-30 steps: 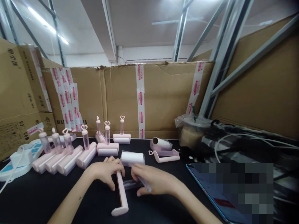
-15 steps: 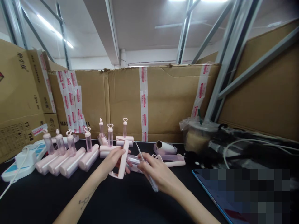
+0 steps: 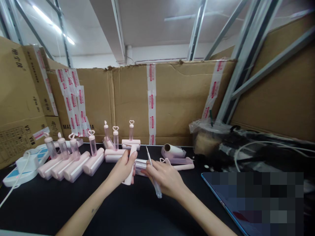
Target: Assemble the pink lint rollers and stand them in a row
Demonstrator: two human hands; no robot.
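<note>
My left hand (image 3: 125, 167) is closed around a long pale pink plastic part (image 3: 128, 179), which it holds tilted with one end up. Pinched in my right hand (image 3: 168, 177) is a slim tool with a pointed metal tip and a clear handle (image 3: 157, 190); its exact kind I cannot make out. The tip points up and away, apart from the pink part. Between and behind both hands lies a clear and pink piece (image 3: 140, 164), partly hidden by my fingers. To the left stand several pink lint rollers (image 3: 94, 160) with clear handles ending in heart-shaped rings.
Behind the right hand are a white paper roll (image 3: 175, 150) and a loose pink handle part (image 3: 184, 167). A bagged drink cup (image 3: 205, 141) and a blue-edged tablet (image 3: 221, 200) are at right. At left sits a power strip (image 3: 21, 177). Cardboard (image 3: 177, 108) walls the back.
The pink part has turned in my left hand, its lower hook now out of sight. The tool in my right hand has shifted slightly and stands more upright. The view has tilted a little.
</note>
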